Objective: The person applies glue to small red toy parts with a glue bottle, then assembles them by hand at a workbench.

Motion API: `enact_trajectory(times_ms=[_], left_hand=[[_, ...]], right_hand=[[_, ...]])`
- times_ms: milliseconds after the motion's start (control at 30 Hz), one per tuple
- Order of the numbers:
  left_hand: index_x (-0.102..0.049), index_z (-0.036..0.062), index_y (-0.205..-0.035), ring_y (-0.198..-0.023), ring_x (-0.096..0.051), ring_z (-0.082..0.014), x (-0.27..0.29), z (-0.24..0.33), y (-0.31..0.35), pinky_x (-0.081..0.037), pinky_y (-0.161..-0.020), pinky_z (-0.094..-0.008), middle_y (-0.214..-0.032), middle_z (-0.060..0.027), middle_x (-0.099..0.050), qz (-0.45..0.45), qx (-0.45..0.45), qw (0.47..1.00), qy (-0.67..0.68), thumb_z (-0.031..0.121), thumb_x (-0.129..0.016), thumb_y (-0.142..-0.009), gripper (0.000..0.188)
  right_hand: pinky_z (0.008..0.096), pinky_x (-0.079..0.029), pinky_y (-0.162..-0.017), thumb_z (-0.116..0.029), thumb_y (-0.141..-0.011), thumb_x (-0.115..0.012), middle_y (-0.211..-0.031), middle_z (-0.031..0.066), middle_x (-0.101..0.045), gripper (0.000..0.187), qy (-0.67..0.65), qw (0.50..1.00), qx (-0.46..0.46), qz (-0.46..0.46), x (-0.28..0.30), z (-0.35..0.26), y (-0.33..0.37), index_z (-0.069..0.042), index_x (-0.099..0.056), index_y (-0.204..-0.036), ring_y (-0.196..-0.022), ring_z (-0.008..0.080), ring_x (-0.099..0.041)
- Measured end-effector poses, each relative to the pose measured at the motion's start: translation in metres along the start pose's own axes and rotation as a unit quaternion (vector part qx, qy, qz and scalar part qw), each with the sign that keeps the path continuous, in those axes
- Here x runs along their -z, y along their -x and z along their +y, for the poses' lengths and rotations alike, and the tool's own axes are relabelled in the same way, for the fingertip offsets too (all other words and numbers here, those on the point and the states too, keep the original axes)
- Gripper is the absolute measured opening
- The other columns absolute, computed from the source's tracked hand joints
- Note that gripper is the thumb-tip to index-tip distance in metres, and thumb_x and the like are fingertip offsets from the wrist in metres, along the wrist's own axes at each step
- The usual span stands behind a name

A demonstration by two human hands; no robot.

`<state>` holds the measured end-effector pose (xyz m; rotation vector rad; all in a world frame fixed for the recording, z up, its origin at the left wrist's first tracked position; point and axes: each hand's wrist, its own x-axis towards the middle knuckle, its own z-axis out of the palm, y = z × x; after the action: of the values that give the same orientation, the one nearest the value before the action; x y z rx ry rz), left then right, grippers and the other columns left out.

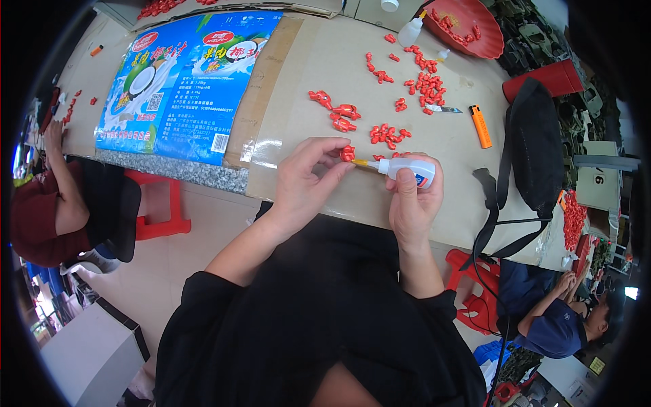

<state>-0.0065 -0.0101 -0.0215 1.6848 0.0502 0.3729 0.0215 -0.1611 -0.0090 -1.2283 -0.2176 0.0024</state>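
Observation:
Between thumb and fingertips, my left hand (303, 178) pinches a small glossy red piece (348, 153) above the table's near edge. My right hand (419, 201) is wrapped round a white squeeze bottle (405, 171) tipped on its side. Its yellowish nozzle (364, 163) points left and reaches the red piece; whether they touch I cannot tell. Just beyond my hands lie several loose red pieces (388, 135). Farther off are longer joined red pieces (343, 110) and a heap of small red ones (429, 85).
A blue printed cardboard sheet (183, 88) covers the table's left. An orange lighter (481, 127), a blade (444, 109), another squeeze bottle (411, 31) and a red dish (468, 30) lie beyond. A black bag (536, 149) sits right. People work at both sides, near red stools (163, 207).

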Motion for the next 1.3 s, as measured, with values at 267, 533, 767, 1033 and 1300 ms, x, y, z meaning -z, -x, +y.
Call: enact_trajectory(times_ms=[267, 533, 767, 1033, 1300], left_hand=[[-0.055, 0.0026, -0.095, -0.068, -0.055, -0.01, -0.0009, -0.0004, -0.0008, -0.045, -0.061, -0.0211, -0.086, -0.0058, -0.055, 0.004, -0.004, 1.0, 0.004, 0.0, -0.064, -0.07, 0.027], [-0.051, 0.0022, -0.088, -0.064, -0.054, -0.0083, -0.0015, -0.0039, 0.0001, -0.044, -0.056, -0.0203, -0.082, -0.0049, -0.054, 0.016, 0.004, 1.0, -0.022, 0.003, -0.068, -0.067, 0.027], [-0.05, 0.0036, -0.086, -0.062, -0.053, -0.0085, -0.0021, -0.0021, -0.0005, -0.043, -0.054, -0.0202, -0.08, -0.0043, -0.054, 0.025, 0.013, 0.999, -0.019, 0.005, -0.069, -0.067, 0.027], [-0.05, 0.0035, -0.086, -0.061, -0.052, -0.0087, -0.002, -0.0029, -0.0006, -0.043, -0.053, -0.0205, -0.08, -0.0041, -0.054, 0.024, 0.01, 0.999, -0.025, 0.005, -0.069, -0.066, 0.027], [-0.05, 0.0032, -0.085, -0.059, -0.052, -0.0089, -0.0023, -0.0041, 0.0, -0.042, -0.052, -0.0205, -0.08, -0.0046, -0.054, 0.033, 0.011, 0.999, -0.034, 0.005, -0.07, -0.066, 0.028]], right_hand=[[0.0197, -0.04, -0.059, -0.008, -0.08, -0.056, -0.089, 0.007, -0.046, 0.023, 0.009, 1.0, 0.023, -0.015, 0.0026, 0.0016, -0.0001, 0.0, -0.042, -0.096, -0.066, 0.0094, -0.049], [0.0238, -0.039, -0.056, -0.01, -0.08, -0.056, -0.087, 0.0096, -0.047, 0.021, 0.012, 0.998, 0.068, 0.007, 0.0006, 0.0017, -0.0001, -0.001, -0.044, -0.093, -0.064, 0.0125, -0.047], [0.0207, -0.041, -0.059, -0.011, -0.079, -0.058, -0.091, 0.009, -0.043, 0.027, 0.06, 0.993, 0.098, -0.025, 0.0005, 0.0036, 0.0024, 0.0, -0.04, -0.096, -0.069, 0.0108, -0.048], [0.0203, -0.041, -0.059, -0.009, -0.079, -0.058, -0.091, 0.0086, -0.043, 0.026, 0.081, 0.992, 0.098, -0.027, 0.0008, 0.0029, 0.0028, 0.0, -0.04, -0.096, -0.069, 0.0107, -0.048], [0.02, -0.041, -0.058, -0.008, -0.079, -0.058, -0.09, 0.0082, -0.043, 0.025, 0.076, 0.992, 0.094, -0.029, 0.0016, 0.0022, 0.0036, 0.0, -0.04, -0.095, -0.068, 0.0102, -0.048]])
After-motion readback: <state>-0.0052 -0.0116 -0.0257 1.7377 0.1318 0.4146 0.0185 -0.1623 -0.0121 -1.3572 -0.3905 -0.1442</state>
